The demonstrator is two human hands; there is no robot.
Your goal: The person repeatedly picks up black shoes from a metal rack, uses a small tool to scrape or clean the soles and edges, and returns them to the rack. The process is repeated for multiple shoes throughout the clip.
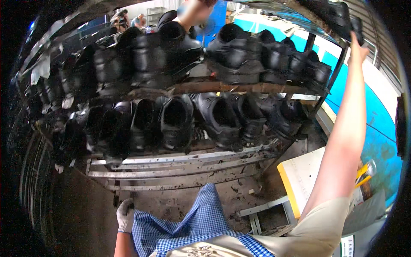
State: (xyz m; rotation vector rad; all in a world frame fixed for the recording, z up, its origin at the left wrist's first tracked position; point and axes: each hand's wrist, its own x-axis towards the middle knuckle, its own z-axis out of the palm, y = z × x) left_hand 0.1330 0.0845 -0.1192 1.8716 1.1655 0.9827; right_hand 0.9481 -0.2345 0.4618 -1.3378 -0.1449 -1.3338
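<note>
My bare right arm reaches far up to the upper right. There my right hand [358,52] is closed around the lower end of a black shoe [356,31], beside the top level of the rack. Low on the left, my left hand [125,214] wears a pale knitted glove with dark, dirty fingers. Its fingers look curled, close to my blue checked apron [184,222]; anything inside them is hidden. In front of me stands a metal rack [180,173] with black shoes [176,118] in rows, toes pointing different ways.
More black shoes [235,51] fill the rack's upper shelf. Another person [192,17] is partly visible behind it, with others farther back. To my right are a white-topped stand with a yellow edge [284,192], a blue and white panel [376,115] and yellow-handled tools [364,173].
</note>
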